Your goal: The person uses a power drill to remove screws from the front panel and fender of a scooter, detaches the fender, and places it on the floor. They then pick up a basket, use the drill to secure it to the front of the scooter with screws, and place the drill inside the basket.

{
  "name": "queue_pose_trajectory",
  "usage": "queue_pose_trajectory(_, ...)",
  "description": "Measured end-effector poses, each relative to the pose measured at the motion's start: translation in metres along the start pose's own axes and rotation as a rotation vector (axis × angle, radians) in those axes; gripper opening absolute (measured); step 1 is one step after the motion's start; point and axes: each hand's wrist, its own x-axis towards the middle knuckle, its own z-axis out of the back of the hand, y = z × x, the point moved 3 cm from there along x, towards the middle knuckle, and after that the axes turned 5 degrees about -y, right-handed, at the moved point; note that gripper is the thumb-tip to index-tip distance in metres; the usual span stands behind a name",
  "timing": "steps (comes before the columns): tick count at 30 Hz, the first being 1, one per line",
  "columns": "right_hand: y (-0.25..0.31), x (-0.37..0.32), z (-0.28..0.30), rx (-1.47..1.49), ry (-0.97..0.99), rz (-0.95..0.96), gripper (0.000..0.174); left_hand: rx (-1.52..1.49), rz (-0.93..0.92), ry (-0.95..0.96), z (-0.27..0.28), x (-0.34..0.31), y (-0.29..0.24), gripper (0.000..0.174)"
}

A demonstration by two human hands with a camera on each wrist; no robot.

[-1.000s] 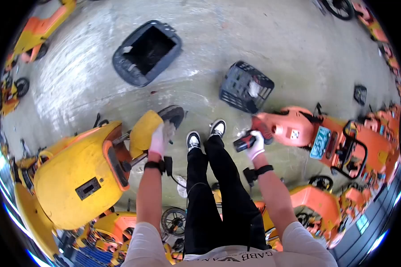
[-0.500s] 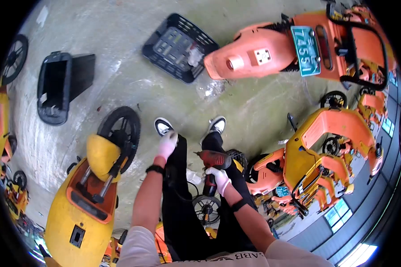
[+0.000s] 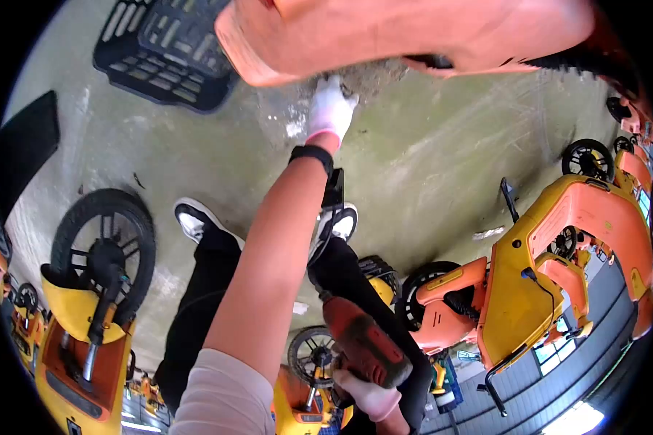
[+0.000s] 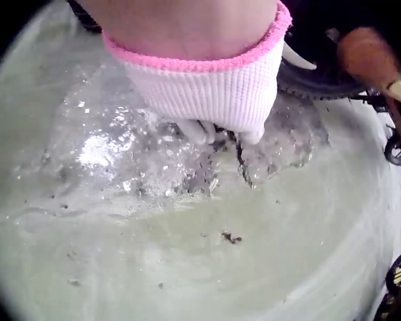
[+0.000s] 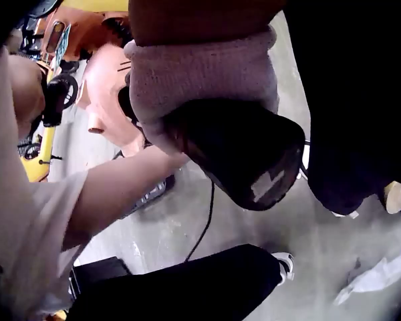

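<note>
In a white glove with a pink cuff, the left hand (image 3: 331,109) reaches down to the floor beside the tail of an orange scooter (image 3: 406,32). The left wrist view has its fingers pointing down at a shiny patch with dark bits (image 4: 160,157); whether they pinch anything is hidden. Low in the head view, the right hand (image 3: 370,397), also gloved, grips a red and black power drill (image 3: 366,341) near the right leg. The drill's dark base (image 5: 254,164) fills the middle of the right wrist view.
A black slatted basket (image 3: 170,54) lies at upper left, beside the orange scooter. A yellow scooter's front wheel (image 3: 103,254) stands left of the feet. On the right is a yellow and orange scooter frame (image 3: 519,290). A cable (image 5: 204,231) hangs below the right hand.
The left hand has moved from beside the leg up and forward to the floor by the orange scooter. The head view has shifted toward that scooter. The right hand keeps hold of the drill, now lower.
</note>
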Motion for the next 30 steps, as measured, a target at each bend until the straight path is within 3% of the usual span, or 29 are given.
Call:
queue_pose_trajectory(1, 0.004, -0.002, 0.004, 0.057, 0.005, -0.006, 0.028, 0.017, 0.033, 0.044, -0.001, 0.001, -0.004, 0.044)
queue_pose_trajectory(3, 0.008, 0.001, 0.011, -0.205, -0.026, 0.026, 0.028, 0.042, -0.042, -0.15, -0.006, 0.003, -0.002, 0.039)
queue_pose_trajectory(5, 0.01, 0.002, 0.017, -0.254, -0.036, 0.077, 0.03, 0.088, -0.077, -0.12, -0.013, 0.005, 0.0, 0.029)
queue_pose_trajectory(7, 0.013, 0.01, 0.022, -0.33, -0.028, 0.189, 0.031, -0.345, 0.163, -0.093, -0.018, 0.011, 0.012, 0.026)
queue_pose_trajectory(8, 0.013, 0.013, 0.023, -0.458, -0.046, 0.257, 0.032, 0.115, -0.089, -0.047, -0.009, 0.013, 0.009, 0.024)
queue_pose_trajectory(9, 0.013, 0.014, 0.021, -0.585, -0.062, 0.317, 0.034, 0.114, -0.113, -0.103, -0.001, 0.01, 0.009, 0.024)
queue_pose_trajectory(11, 0.011, 0.008, 0.021, -0.348, -0.057, 0.204, 0.034, 0.055, -0.167, -0.078, 0.021, 0.003, 0.013, 0.027)
queue_pose_trajectory(13, 0.001, 0.009, 0.024, -0.47, 0.055, 0.139, 0.034, -0.015, -0.048, -0.013, 0.054, -0.02, 0.025, 0.029)
queue_pose_trajectory(15, 0.009, 0.004, 0.014, -0.224, -0.007, 0.242, 0.032, -0.089, 0.102, -0.12, 0.112, -0.06, 0.054, 0.027)
queue_pose_trajectory(16, -0.009, 0.013, 0.015, -0.101, 0.068, 0.194, 0.029, -0.43, 0.45, -0.008, 0.144, -0.082, 0.076, 0.028)
queue_pose_trajectory(17, -0.022, 0.02, 0.013, -0.056, 0.123, 0.087, 0.024, -0.88, 0.573, -0.148, 0.172, -0.104, 0.106, 0.02)
queue_pose_trajectory(19, -0.051, 0.034, 0.012, 0.11, 0.223, -0.133, 0.019, -0.799, 0.678, -0.443, 0.274, -0.14, 0.128, 0.022)
queue_pose_trajectory(20, -0.056, 0.029, 0.004, 0.245, 0.273, -0.224, 0.018, -0.719, 0.665, -0.534, 0.328, -0.153, 0.144, 0.023)
queue_pose_trajectory(21, -0.027, -0.005, -0.018, 0.431, 0.459, -0.358, 0.018, -0.851, 0.632, -0.647, 0.378, -0.159, 0.154, 0.021)
queue_pose_trajectory(23, -0.025, -0.031, -0.012, 0.236, 0.381, -0.343, 0.019, -0.848, 0.636, -0.721, 0.482, -0.154, 0.144, 0.026)
queue_pose_trajectory(25, -0.018, -0.053, -0.001, -0.005, 0.348, -0.25, 0.022, -0.814, 0.607, -0.807, 0.583, -0.144, 0.097, 0.032)
queue_pose_trajectory(26, -0.007, -0.069, -0.003, -0.082, 0.33, -0.176, 0.022, -0.898, 0.445, -0.894, 0.613, -0.128, 0.109, 0.035)
queue_pose_trajectory(28, 0.02, -0.098, -0.014, -0.126, 0.318, -0.168, 0.023, -1.084, 0.394, -0.991, 0.663, -0.101, 0.113, 0.038)
queue_pose_trajectory(30, 0.043, -0.121, -0.033, -0.156, 0.302, -0.089, 0.022, -1.275, 0.395, -0.911, 0.689, -0.085, 0.111, 0.044)
